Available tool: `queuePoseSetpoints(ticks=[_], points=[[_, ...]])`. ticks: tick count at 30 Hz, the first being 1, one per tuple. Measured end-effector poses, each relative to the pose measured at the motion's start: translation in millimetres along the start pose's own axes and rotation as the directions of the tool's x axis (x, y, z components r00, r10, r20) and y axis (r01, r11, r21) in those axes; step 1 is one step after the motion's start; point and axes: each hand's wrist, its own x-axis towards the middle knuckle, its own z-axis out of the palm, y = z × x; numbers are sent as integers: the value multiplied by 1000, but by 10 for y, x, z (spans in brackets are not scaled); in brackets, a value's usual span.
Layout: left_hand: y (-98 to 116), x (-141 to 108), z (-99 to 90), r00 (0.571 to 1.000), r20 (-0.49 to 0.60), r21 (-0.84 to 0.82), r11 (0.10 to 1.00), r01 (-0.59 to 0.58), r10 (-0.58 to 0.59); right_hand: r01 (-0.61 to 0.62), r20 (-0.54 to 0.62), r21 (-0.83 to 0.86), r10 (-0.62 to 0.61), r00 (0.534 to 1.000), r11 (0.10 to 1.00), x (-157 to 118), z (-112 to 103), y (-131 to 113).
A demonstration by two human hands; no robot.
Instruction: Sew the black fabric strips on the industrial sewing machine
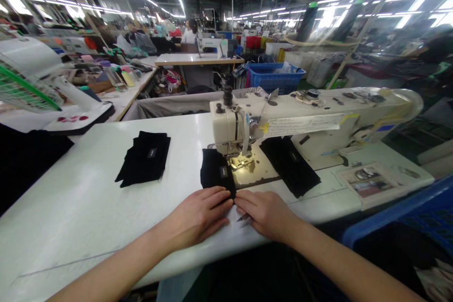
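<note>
A black fabric piece (pixel 214 170) with a small grey label lies at the sewing machine's needle area (pixel 240 160), its right edge beside the presser foot. My left hand (pixel 203 212) rests on its near end, fingers stretched out and lying flat. At the near right corner, my right hand (pixel 267 212) has its fingers closed on the fabric edge. A small pointed metal blade, probably thread snips (pixel 243 217), sticks out under the right hand; its handle is hidden. To the left lies a stack of labelled black pieces (pixel 144 158). More black pieces (pixel 290 165) lie right of the needle.
The cream sewing machine (pixel 318 113) spans the right of the white table (pixel 88 207). A fan (pixel 35 80) stands at the left. Behind are a blue basket (pixel 274 78) and another machine table (pixel 198 60). A blue crate (pixel 406 212) stands at the lower right.
</note>
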Motion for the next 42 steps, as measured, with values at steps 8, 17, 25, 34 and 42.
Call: queuePoseSetpoints(ticks=[8, 17, 25, 34, 42], points=[[-187, 63, -17, 1000, 14, 3, 1000, 7, -7, -51, 20, -17, 52, 998, 999, 127, 27, 130], [-391, 129, -20, 1000, 1, -1, 1000, 29, -29, -160, 71, -107, 168, 983, 981, 274, 17, 206], [-592, 191, 7, 1000, -10, 13, 1000, 27, -27, -225, 106, -137, 240, 965, 965, 416, 7, 274], [-769, 273, -23, 998, 18, 15, 998, 59, -59, -268, 115, -165, 289, 950, 949, 486, 19, 310], [-907, 300, 15, 998, -17, -14, 998, 63, -63, -265, 126, -185, 290, 949, 946, 370, -27, 233]])
